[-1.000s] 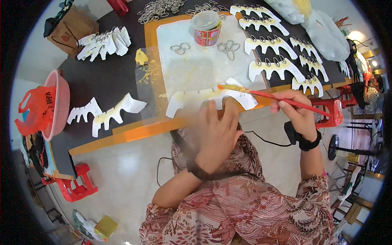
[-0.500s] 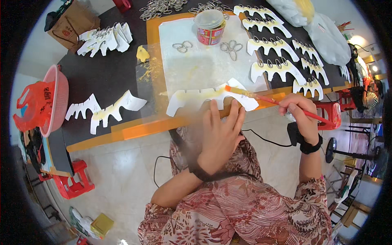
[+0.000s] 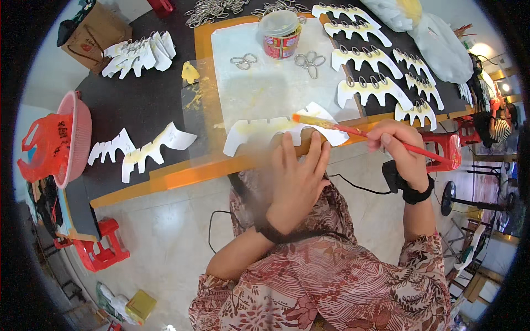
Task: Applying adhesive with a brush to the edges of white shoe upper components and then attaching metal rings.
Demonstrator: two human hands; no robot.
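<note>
A white cut-out piece point(image 3: 247, 135) with a scalloped lower edge and yellowish smears lies at the table's near edge. Fingertips of my left hand point(image 3: 296, 185) rest on its lower edge, spread with nothing in them; a blurred patch covers part of that hand. My right hand point(image 3: 402, 146) is closed around a red-handled brush point(image 3: 358, 132). The brush's orange-red tip is over the piece's upper edge. Beyond the piece stands a plastic tub point(image 3: 280, 41) with a pink-red label. Metal rings point(image 3: 243, 61) lie left of the tub, and more rings point(image 3: 310, 64) lie to its right.
Similar pieces with rings point(image 3: 367, 60) are laid out at right; plain ones point(image 3: 157, 150) lie at left. A stack of pieces point(image 3: 141, 53), a paper bag point(image 3: 94, 36), a pink basket point(image 3: 80, 138) and plastic bags point(image 3: 441, 52) flank the table. Red stools point(image 3: 102, 245) stand below.
The brush tip has shifted slightly left along the upper edge of the piece, with my right hand moving left and a little up. My left hand stays on the piece.
</note>
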